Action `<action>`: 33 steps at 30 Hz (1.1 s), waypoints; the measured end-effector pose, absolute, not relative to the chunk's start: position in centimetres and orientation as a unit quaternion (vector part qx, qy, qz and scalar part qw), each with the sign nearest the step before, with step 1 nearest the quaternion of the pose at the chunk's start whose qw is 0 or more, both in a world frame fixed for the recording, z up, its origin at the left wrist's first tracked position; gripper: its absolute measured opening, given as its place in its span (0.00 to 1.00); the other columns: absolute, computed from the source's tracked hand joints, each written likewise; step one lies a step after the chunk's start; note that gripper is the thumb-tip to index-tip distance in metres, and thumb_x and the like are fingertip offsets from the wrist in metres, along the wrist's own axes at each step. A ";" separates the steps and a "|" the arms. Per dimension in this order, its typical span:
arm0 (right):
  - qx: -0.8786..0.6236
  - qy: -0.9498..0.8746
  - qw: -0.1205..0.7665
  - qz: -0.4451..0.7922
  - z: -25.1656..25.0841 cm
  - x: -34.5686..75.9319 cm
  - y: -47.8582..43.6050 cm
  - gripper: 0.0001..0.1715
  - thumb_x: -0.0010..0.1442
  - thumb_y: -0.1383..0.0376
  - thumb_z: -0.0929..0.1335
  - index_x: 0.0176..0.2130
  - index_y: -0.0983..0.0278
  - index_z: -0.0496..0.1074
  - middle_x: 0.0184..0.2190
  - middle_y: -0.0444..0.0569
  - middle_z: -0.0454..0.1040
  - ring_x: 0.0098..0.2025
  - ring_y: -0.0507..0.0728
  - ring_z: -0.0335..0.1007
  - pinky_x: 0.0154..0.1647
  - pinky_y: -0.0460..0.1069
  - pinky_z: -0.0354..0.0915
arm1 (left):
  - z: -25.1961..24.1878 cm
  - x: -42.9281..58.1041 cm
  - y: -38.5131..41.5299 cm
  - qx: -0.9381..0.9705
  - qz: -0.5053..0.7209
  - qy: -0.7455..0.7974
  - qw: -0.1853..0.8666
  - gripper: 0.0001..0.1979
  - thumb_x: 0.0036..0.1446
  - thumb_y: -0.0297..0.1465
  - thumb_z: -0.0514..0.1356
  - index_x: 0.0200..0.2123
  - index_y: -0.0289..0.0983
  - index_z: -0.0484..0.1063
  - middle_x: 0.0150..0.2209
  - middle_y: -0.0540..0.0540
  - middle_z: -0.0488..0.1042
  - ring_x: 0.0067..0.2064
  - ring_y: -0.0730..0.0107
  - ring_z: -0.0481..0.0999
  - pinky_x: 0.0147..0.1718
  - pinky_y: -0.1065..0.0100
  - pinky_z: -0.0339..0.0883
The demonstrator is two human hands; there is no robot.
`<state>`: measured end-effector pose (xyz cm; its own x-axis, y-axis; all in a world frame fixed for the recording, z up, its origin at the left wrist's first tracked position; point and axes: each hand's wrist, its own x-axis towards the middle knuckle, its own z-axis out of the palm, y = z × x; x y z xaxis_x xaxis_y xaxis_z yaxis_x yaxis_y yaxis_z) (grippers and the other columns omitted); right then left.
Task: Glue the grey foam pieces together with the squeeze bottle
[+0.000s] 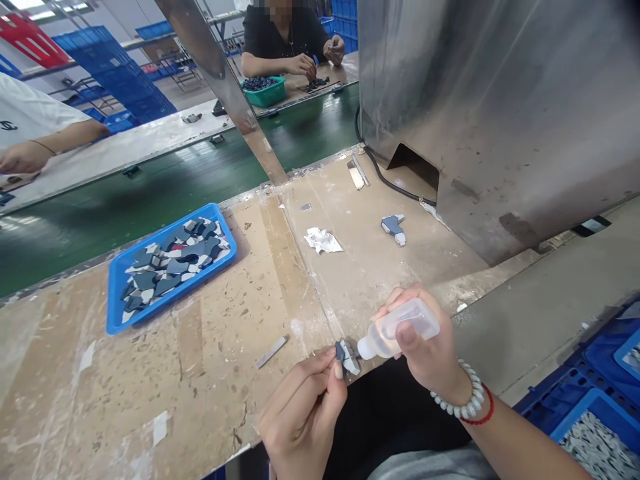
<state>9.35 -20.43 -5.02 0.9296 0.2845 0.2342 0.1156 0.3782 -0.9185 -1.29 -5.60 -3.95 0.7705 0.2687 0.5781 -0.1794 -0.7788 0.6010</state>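
Observation:
Between thumb and fingers, my left hand (305, 407) pinches a small grey and white piece (349, 359) at the table's front edge. My right hand (430, 340) is wrapped round a translucent squeeze bottle (400, 330), tilted so its nozzle points left, at or very near the piece. Whether nozzle and piece touch is hard to tell. A flat metal strip (271, 352) lies on the table left of the piece. Further back on the right rests another grey and white piece (393, 228). A crumpled white paper (323, 241) lies near the middle.
A blue tray (114, 293) of grey and white pieces stands on the left of the worktable (225, 373). Behind runs a green conveyor (200, 170), with two people beyond it. A large metal housing (480, 120) and a black cable (387, 180) are at the right. Blue crates stand lower right.

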 end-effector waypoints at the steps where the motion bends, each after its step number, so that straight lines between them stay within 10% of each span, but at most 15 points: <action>1: -0.556 -0.180 0.810 0.052 -5.1 9.3 -20.4 0.16 0.64 0.50 0.73 0.37 0.58 0.70 0.30 0.46 0.72 0.21 0.51 0.60 0.16 0.46 0.55 | -3.9 -1.3 -5.6 0.879 0.342 0.023 0.332 0.12 0.61 0.17 0.65 0.28 0.37 0.75 0.35 0.49 0.82 0.35 0.70 0.84 0.39 0.71 0.80; 20: -0.524 -0.071 0.848 0.028 -4.3 10.3 -20.9 0.13 0.66 0.54 0.71 0.37 0.60 0.71 0.34 0.43 0.74 0.19 0.47 0.62 0.15 0.42 0.60 | -5.3 -2.8 -5.3 0.905 0.337 0.009 0.261 0.10 0.62 0.19 0.65 0.45 0.34 0.78 0.43 0.43 0.83 0.45 0.65 0.84 0.48 0.68 0.82; 27: -0.442 -0.030 0.883 0.156 -4.2 11.4 -22.9 0.25 0.49 0.64 0.82 0.44 0.56 0.74 0.42 0.45 0.79 0.46 0.56 0.80 0.50 0.47 0.77 | -6.1 -2.8 -5.2 0.887 0.347 0.027 0.304 0.10 0.68 0.22 0.58 0.50 0.36 0.74 0.47 0.42 0.82 0.48 0.65 0.83 0.49 0.69 0.80; 33: -0.551 -0.051 0.824 0.126 -5.3 11.1 -23.2 0.28 0.64 0.43 0.70 0.53 0.59 0.70 0.37 0.51 0.81 0.40 0.58 0.80 0.42 0.49 0.78 | -5.5 -4.0 -5.1 0.867 0.354 0.032 0.348 0.09 0.73 0.29 0.55 0.52 0.37 0.73 0.45 0.44 0.82 0.48 0.68 0.82 0.49 0.70 0.76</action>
<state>11.12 -23.17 -5.26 0.9631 0.2633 -0.0556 -0.1521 0.3619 -0.9197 -4.03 -5.15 -5.50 0.7467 0.3027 0.5923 -0.1900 -0.7563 0.6260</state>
